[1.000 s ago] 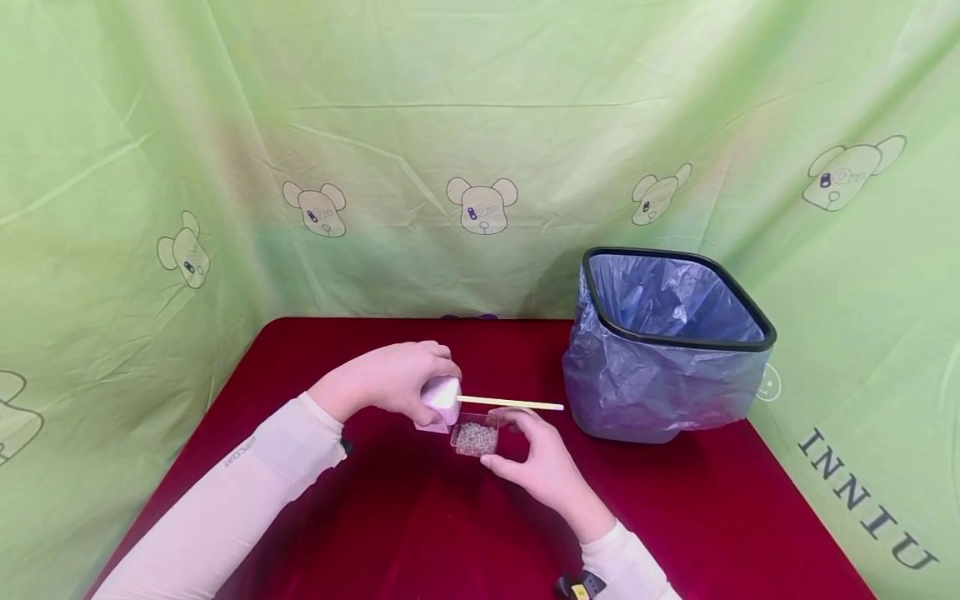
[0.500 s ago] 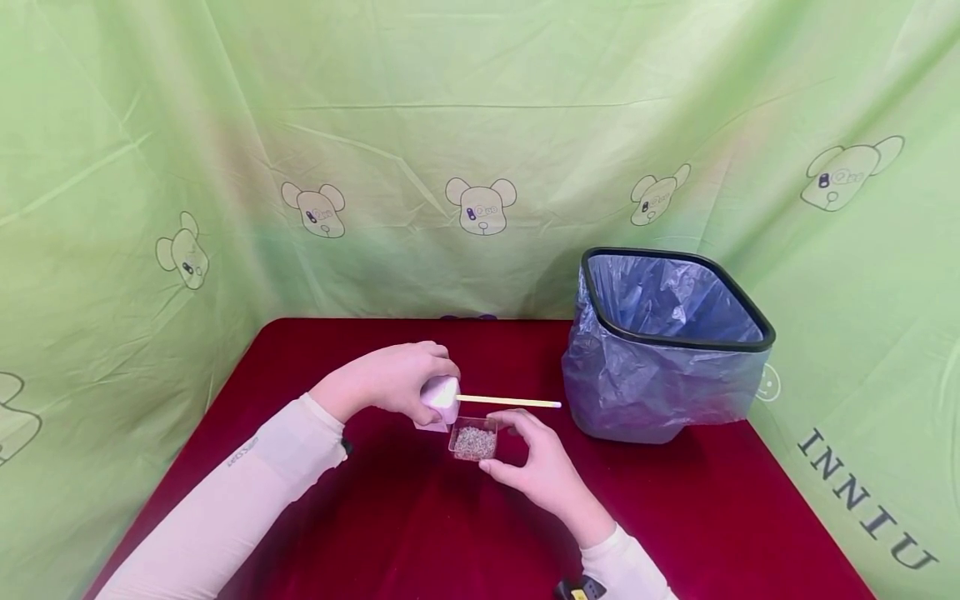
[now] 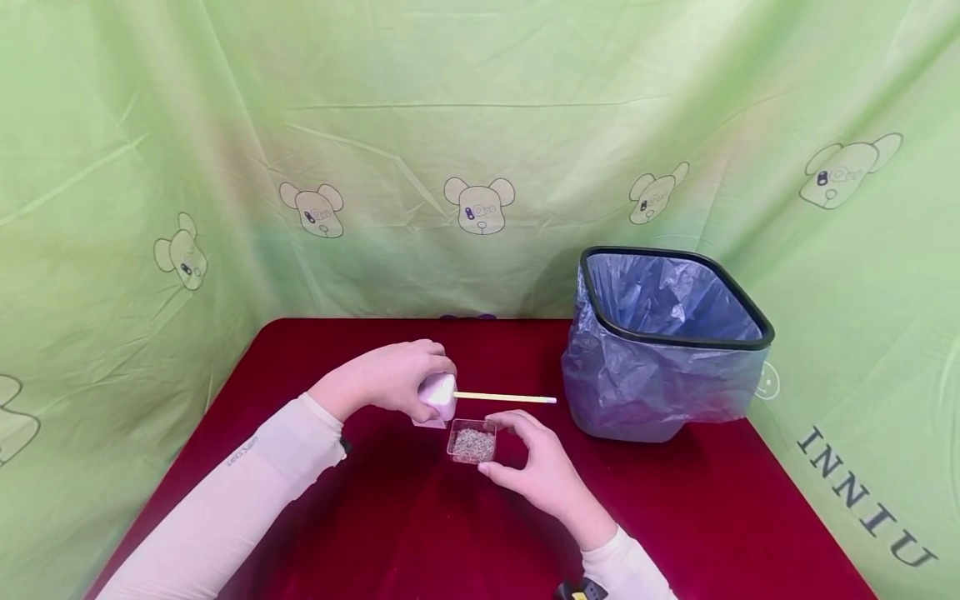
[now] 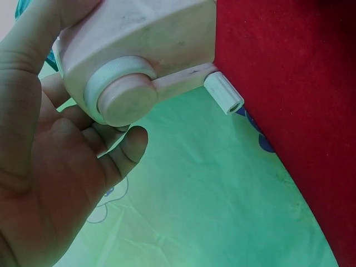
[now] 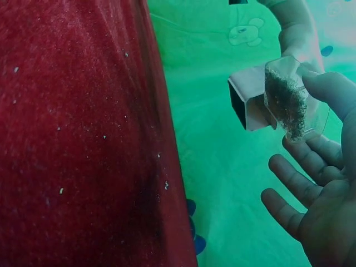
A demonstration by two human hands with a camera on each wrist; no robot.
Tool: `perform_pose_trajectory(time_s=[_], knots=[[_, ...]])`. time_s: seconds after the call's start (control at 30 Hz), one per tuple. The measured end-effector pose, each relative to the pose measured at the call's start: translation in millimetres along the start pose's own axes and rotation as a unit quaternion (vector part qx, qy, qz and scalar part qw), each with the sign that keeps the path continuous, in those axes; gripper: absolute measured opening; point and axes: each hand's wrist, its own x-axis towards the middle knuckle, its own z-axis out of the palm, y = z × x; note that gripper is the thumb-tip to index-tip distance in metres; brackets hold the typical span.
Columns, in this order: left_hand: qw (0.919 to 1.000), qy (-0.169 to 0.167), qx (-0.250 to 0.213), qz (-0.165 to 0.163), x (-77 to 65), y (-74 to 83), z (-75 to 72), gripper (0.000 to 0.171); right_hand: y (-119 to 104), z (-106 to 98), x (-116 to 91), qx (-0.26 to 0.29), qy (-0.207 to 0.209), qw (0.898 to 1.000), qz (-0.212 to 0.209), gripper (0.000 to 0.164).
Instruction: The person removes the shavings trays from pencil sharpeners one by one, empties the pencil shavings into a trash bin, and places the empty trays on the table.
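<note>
A pale pink crank pencil sharpener (image 3: 441, 398) is gripped by my left hand (image 3: 393, 382), with the thumb at its near side and fingers over the far side. A yellow pencil (image 3: 506, 398) sticks out of it to the right. The left wrist view shows its crank knob (image 4: 223, 93). My right hand (image 3: 546, 471) pinches a clear plastic shavings drawer (image 3: 472, 443) between thumb and fingers. Grey shavings fill much of the drawer. It sits just right of and nearer than the sharpener, whose dark square opening (image 5: 237, 105) shows in the right wrist view.
A black-rimmed bin (image 3: 663, 392) lined with a blue translucent bag stands at the right of the dark red tablecloth (image 3: 420, 525). Small pale bits (image 5: 61, 191) lie scattered on the cloth. A green printed curtain (image 3: 480, 100) hangs behind and at both sides.
The drawer has shifted slightly nearer and left, its open top turning more into view. The sharpener and pencil have moved a little left and up. Both grips are unchanged.
</note>
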Motion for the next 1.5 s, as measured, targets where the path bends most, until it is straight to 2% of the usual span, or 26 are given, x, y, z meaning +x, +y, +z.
perform_pose_trajectory(time_s=[0.37,1.5], knots=[[1.0,-0.002,-0.001,-0.006,1.7,0.6,0.6,0.042,-2.8,-1.1,0.4,-0.004,0.001,1.0,-0.012,0.054],[0.9995,-0.016,0.005,-0.028,4.3,-2.8,25.5,0.042,-12.9,-6.4,-2.0,-0.007,0.004,1.0,-0.006,0.059]])
